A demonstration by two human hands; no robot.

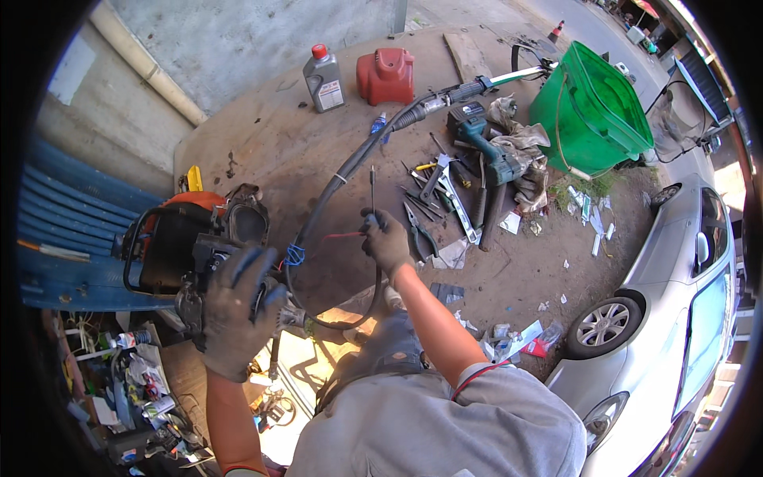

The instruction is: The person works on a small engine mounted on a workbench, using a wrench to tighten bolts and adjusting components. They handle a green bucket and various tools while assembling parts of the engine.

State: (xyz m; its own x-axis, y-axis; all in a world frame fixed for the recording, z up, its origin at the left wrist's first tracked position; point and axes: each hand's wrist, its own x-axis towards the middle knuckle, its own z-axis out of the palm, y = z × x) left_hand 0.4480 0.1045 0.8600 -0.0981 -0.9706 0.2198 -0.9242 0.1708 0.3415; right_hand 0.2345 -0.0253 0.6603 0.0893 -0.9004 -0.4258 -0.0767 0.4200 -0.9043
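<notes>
My right hand (388, 245), in a dark glove, is closed around a looped black cable (377, 296). The cable's thin end points up past the fingers, and a thin red strand (343, 235) sticks out to the left of them. My left hand (238, 310), also gloved, has its fingers apart over the small engine (213, 253) of a long-shafted machine; whether it touches the engine I cannot tell. From there a dark shaft (343, 173) runs to the upper right, with a blue tie (294, 254) wound around it near the cable.
A grey oil bottle (324, 83) and a red cover (385, 77) stand at the back. Right of the shaft lie a cordless drill (485, 143), pliers (420, 230) and several hand tools. A green bucket (592, 111) and a silver car (668, 294) are at the right.
</notes>
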